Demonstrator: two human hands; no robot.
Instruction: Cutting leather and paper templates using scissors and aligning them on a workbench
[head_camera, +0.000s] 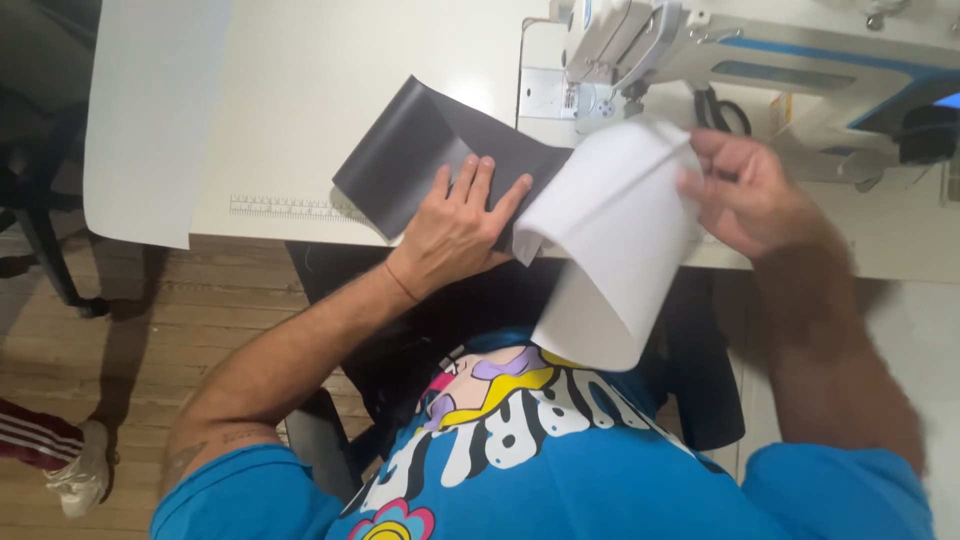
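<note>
Two hands, one dark sheet, one white sheet, at the sewing machine.

My left hand (462, 222) lies flat, fingers (478, 180) spread and open, gripping nothing, pressing the dark grey sheet (410, 150) onto the worktop (320, 80), just left of the sewing machine (700, 50); I judge this keeps it from sliding. My right hand (745, 190), in front of the machine, pinches the top edge of the curled white sheet (610, 240), which hangs over the worktop edge toward my lap, lifted probably to clear the dark piece. Blur hides the exact finger closure. Count: one dark sheet, one curled white sheet, one more white sheet (150, 110) far left of the machine, one pair of scissors (722, 112) beside it.
</note>
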